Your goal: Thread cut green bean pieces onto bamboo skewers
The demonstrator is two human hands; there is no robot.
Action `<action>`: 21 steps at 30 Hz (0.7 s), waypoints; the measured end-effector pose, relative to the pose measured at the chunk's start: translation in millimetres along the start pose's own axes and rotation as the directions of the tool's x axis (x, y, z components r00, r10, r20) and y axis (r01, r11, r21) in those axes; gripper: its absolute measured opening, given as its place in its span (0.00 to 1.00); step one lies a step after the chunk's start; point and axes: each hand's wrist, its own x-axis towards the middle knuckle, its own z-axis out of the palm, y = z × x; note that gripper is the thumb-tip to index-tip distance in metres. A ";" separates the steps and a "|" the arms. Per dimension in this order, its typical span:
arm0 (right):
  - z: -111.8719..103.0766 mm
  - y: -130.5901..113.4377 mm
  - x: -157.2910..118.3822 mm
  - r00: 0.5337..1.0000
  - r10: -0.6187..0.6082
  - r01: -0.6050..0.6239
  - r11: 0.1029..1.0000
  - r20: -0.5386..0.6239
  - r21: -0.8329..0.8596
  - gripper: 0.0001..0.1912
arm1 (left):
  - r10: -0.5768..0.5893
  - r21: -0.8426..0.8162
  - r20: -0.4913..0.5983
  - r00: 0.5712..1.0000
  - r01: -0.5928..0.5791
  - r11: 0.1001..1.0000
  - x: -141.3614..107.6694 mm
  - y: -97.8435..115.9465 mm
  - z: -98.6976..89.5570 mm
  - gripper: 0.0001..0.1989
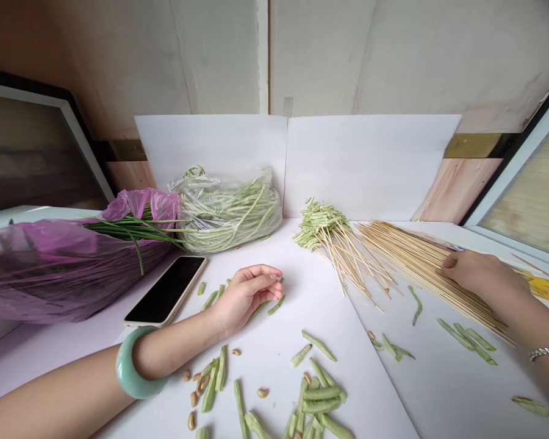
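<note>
My left hand (251, 296) hovers at mid table, palm turned inward and fingers loosely curled. Nothing shows clearly between them; short green bean pieces (276, 305) lie just by its fingertips. On the right, my right hand (473, 274) has its fingertips closed on the long pile of bamboo skewers (402, 262); how many it grips is hidden. Left of that pile lies a bunch of skewers with bean pieces threaded on their far ends (322, 219). More cut long bean pieces (320, 399) are scattered in front of me, with small brown beans (262, 392) among them.
A clear bag of whole long beans (231, 210) stands at the back. Beside it, a purple bag (68, 262) holds thin green stalks (132, 225). A phone (167, 289) lies near my left forearm. White boards (375, 164) stand behind; yellow packaging (546, 288) is at far right.
</note>
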 end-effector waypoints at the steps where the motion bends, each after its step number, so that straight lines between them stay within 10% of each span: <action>1: -3.1 -2.7 -2.9 0.992 0.060 -0.055 0.997 0.111 -0.045 0.11 | 0.001 0.002 0.001 1.000 -0.001 1.000 0.0 -0.2 -0.5 0.05; 5: -12.7 -13.2 -13.2 0.932 0.180 -0.138 0.979 0.316 -0.151 0.13 | -0.001 0.008 0.007 1.000 0.001 1.000 0.2 -1.0 -2.1 0.05; 21: -7.7 -8.6 -15.6 0.943 0.089 -0.054 0.992 0.321 -0.116 0.13 | -0.001 0.024 0.031 1.000 0.000 1.000 0.2 -1.2 -1.6 0.05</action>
